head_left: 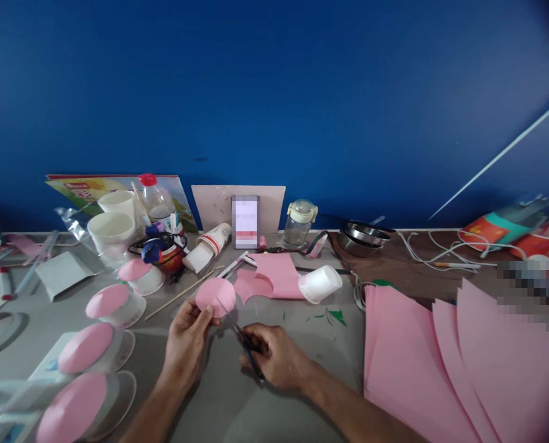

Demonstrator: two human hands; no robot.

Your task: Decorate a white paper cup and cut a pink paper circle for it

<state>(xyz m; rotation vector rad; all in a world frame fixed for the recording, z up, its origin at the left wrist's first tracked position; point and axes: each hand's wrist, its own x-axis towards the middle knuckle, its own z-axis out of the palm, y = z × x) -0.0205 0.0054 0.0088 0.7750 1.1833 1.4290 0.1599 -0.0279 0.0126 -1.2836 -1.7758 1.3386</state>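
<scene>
Between the thumb and fingers of my left hand (189, 335) is a round pink paper disc (212, 295), held by its lower edge. My right hand (277, 357) is closed round the black handles of a pair of scissors (249, 347). The thin blades reach up and left onto the disc, near its middle. Behind the disc lies a pink paper sheet (281, 274) with curved pieces cut out of it. A white paper cup (319, 284) rests on its side against that sheet. Left of my hands stand several cups topped with pink discs (85, 347).
A stack of pink sheets (404, 357) spreads over the right side. At the back stand a phone (245, 221), a glass jar (299, 224), metal bowls (362, 237), stacked paper cups (112, 231) and a red-capped bottle (157, 200). Green scraps (336, 317) lie right of centre; white cables (422, 249) trail behind.
</scene>
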